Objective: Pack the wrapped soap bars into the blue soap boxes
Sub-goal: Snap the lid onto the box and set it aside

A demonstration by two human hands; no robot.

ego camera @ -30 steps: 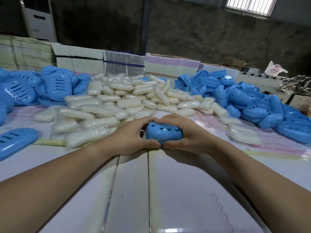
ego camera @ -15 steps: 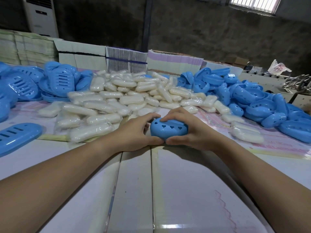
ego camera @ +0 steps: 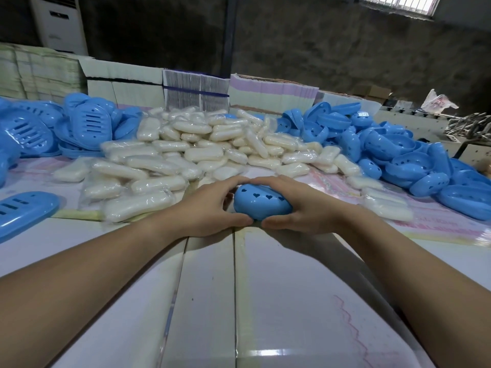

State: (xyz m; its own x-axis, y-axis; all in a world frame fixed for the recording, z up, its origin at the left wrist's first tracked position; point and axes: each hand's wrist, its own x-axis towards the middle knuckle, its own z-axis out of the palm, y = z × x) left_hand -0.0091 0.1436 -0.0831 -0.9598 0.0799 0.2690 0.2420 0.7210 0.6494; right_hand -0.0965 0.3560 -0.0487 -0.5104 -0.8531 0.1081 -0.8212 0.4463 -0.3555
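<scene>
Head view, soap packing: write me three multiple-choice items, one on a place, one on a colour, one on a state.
1. Where is the heap of wrapped soap bars?
A. beyond the hands
B. on the floor
C. inside a carton

2. What colour is the held soap box?
A. blue
B. red
C. green

3. How is that soap box held?
A. left hand alone
B. both hands
C. lying untouched

Key: 1 A, the bars lie on the table past the hands; 2 A, blue with heart-shaped holes; 3 B, left hand and right hand wrap round it.
</scene>
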